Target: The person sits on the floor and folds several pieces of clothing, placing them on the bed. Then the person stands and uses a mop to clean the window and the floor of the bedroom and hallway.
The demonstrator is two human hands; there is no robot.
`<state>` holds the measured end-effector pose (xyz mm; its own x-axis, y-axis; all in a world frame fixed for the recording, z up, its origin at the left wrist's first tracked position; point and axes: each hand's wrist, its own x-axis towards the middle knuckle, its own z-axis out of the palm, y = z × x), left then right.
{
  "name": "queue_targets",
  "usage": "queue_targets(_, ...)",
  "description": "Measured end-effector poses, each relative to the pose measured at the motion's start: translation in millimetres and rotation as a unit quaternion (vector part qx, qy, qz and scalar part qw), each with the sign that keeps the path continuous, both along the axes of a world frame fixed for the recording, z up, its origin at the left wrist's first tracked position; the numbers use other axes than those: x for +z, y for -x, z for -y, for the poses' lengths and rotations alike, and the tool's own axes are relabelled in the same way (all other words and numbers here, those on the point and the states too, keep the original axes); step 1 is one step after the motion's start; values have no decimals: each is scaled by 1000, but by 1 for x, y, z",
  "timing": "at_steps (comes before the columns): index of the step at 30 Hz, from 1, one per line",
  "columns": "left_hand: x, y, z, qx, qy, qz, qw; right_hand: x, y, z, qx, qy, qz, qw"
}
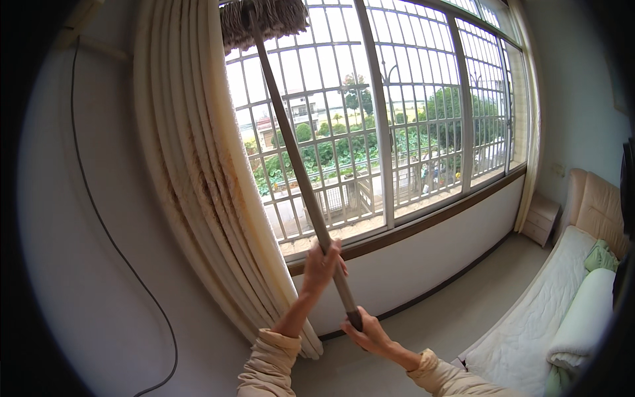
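Both hands grip the long pole (296, 149) of a mop, which slants up and to the left across the window. My left hand (321, 265) is wrapped around the lower half of the pole. Below it, my right hand (366, 330) closes on the dark end of the handle. At the top edge of the view is the mop head (268, 22), with grey-brown strands, raised in front of the upper window beside the curtain. Its top is cut off by the picture's edge, and I cannot tell whether it touches the glass or the curtain.
A cream curtain (198, 164) with brown stains hangs left of the barred sliding window (416, 114). A dark cable (101, 218) runs down the left wall. At right stand a bed (526, 322) with a rolled white quilt (583, 317) and a small nightstand (539, 218).
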<state>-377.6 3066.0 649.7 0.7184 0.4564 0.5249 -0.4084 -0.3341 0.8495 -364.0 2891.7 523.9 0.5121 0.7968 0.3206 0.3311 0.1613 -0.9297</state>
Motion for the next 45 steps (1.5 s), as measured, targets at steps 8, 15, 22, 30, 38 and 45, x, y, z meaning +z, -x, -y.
queue_targets(8, -24, 15, -15, 157, -53, -39, 985, -45, 17, -28, 69, 2, -83, 994)
queue_targets(15, -181, 24, 57, 155, -48, -156, 974, -180, 18, 60, 6, 105, -135, 985)
queue_targets(22, -328, 53, 154, -44, 11, -387, 921, -302, 40, 197, -30, 302, -163, 939)
queue_targets(30, -405, 101, 223, -282, 169, -522, 787, -361, 115, 330, -118, 392, -111, 906)
queue_targets(38, -372, 112, 196, -132, 313, -405, 849, -361, 205, 385, -209, 436, -180, 857)
queue_targets(45, -354, 116, 190, -161, 355, -441, 809, -336, 174, 363, -243, 422, -164, 858)
